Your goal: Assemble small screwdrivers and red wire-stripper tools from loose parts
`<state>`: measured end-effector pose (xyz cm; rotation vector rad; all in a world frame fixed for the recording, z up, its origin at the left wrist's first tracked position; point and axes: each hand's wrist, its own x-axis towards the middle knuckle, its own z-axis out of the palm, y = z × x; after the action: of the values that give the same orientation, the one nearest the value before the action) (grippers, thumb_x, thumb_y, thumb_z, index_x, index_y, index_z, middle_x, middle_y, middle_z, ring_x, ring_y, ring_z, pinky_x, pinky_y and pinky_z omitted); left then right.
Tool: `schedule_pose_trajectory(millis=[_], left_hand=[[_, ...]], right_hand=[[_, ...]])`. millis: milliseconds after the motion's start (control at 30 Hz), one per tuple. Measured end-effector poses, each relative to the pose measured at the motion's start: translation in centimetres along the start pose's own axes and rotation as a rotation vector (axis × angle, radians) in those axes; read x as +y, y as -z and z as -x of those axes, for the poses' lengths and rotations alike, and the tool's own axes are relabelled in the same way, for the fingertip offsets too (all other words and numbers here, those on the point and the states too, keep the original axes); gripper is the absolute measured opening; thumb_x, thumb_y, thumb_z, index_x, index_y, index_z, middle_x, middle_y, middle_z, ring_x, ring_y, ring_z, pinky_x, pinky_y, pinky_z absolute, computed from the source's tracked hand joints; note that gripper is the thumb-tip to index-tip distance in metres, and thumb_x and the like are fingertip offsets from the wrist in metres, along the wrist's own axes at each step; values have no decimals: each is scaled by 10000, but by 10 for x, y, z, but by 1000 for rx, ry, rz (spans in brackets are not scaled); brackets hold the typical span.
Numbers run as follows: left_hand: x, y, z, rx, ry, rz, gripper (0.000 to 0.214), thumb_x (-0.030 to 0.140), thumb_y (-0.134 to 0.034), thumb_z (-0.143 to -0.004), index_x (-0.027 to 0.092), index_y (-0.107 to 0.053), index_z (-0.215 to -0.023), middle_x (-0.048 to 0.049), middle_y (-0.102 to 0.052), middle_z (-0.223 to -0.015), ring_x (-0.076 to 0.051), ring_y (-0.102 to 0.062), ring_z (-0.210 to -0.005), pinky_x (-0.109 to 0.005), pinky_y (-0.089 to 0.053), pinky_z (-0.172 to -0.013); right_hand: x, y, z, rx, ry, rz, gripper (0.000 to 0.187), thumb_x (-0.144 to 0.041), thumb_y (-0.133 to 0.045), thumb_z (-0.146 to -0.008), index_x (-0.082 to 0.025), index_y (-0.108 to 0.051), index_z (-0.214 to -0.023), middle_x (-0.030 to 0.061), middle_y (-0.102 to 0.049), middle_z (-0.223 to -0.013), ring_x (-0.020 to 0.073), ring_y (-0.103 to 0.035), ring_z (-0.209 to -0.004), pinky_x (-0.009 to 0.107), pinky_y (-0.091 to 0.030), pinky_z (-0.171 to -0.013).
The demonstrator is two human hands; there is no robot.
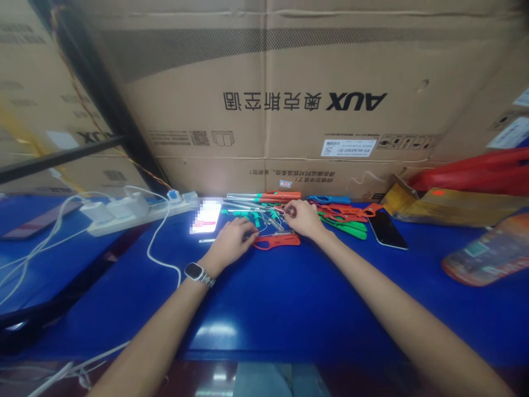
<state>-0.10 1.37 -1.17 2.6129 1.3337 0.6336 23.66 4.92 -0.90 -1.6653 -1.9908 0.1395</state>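
Observation:
My left hand (232, 241), with a watch on its wrist, is closed over the front end of an orange long-nosed lighter (283, 240) lying on the blue table. The lighter's thin metal tube (204, 241) sticks out on the other side of that hand. Fingers pinched together, my right hand (305, 219) is just beyond the lighter's handle, over a pile of small parts; what it pinches is too small to make out. Teal plastic pieces (253, 218) and metal tubes (243, 204) lie between and behind my hands.
Orange, green (347, 227) and blue (329, 199) lighter handles lie on the right, beside a dark phone (387, 230). A lit phone (206, 215) and a power strip (140, 212) with white cables are on the left. A plastic bottle (487, 253) lies far right. Large cardboard boxes (289, 66) wall the back.

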Motion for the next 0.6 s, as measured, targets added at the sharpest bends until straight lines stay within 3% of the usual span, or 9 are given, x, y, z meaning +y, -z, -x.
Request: schedule_pose_trajectory(millis=[133, 233, 333, 433, 600], left_hand=[[3, -1, -1, -4, -2, 5, 186, 303, -512, -961, 210, -668, -923, -50, -656, -949, -227, -578, -942, -359, -451, -832], [3, -2, 0, -7, -4, 6, 191, 309, -510, -962, 212, -670, -923, -52, -656, -955, -229, -581, -947, -361, -452, -836], [2, -1, 2, -23, 1, 20, 188, 301, -514, -962, 210, -673, -918, -48, -659, -956, -228, -580, -951, -362, -450, -839], [1, 1, 3, -36, 0, 41, 189, 296, -518, -962, 209, -678, -911, -44, -662, -951, -225, -578, -941, -361, -448, -838], [2, 2, 3, -29, 4, 59, 181, 292, -537, -951, 208, -684, -886, -45, -662, -932, -226, -576, -928, -353, -444, -823]], right_hand=[[-12, -4, -5, 32, 135, -6, 147, -315, -609, -845, -212, -680, -923, 78, -693, -952, 263, -587, -992, 379, -358, -844], [-25, -5, -16, -93, 232, 154, 152, -316, -633, -840, -208, -715, -908, 113, -685, -1061, 294, -563, -1080, 419, -341, -910], [-32, -3, -28, -207, 261, 250, 136, -201, -604, -835, -200, -739, -839, 112, -716, -999, 297, -588, -1046, 424, -337, -905], [-33, 3, -34, -266, 284, 265, 164, -153, -593, -828, -202, -750, -835, 91, -736, -923, 278, -621, -978, 400, -340, -879], [-28, 8, -34, -320, 316, 308, 231, -147, -554, -845, -204, -751, -953, 102, -711, -1044, 269, -622, -998, 383, -327, -868]])
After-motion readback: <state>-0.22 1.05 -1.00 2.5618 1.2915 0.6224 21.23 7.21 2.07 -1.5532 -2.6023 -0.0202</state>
